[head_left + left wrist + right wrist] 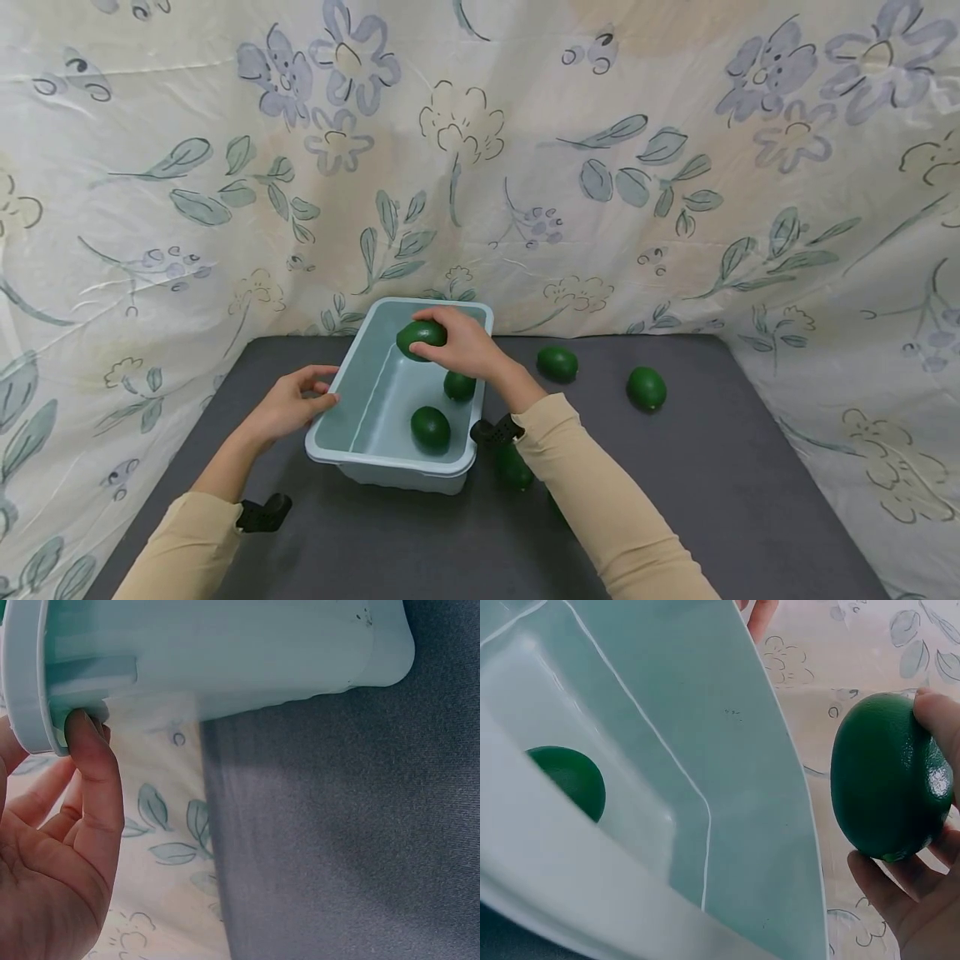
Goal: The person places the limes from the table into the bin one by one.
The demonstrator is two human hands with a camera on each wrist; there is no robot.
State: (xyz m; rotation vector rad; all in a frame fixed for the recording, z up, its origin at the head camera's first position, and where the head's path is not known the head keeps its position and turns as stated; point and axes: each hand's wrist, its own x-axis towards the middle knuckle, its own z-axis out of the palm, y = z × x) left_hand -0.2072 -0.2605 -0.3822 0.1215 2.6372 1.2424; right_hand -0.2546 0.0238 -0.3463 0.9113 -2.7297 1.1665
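A pale blue-green plastic tub [366,392] stands on the dark table. My left hand [288,406] grips its left rim, and the left wrist view shows the fingers [94,761] pinching that rim [28,682]. My right hand [471,346] holds a glossy green lime [417,336] over the far part of the tub, thumb and fingers around its sides. Seen from the right wrist, this lime [885,776] has dimpled skin. Inside the tub lie one lime [431,430] near the front and another lime [459,384], partly covered by the right hand, along the right wall.
Right of the tub, one lime [557,364] and another lime [647,389] lie on the table [720,467]. A further lime [513,469] sits beneath the right wrist, and a sliver of one more shows by the sleeve. Behind hangs a flowered curtain [525,275].
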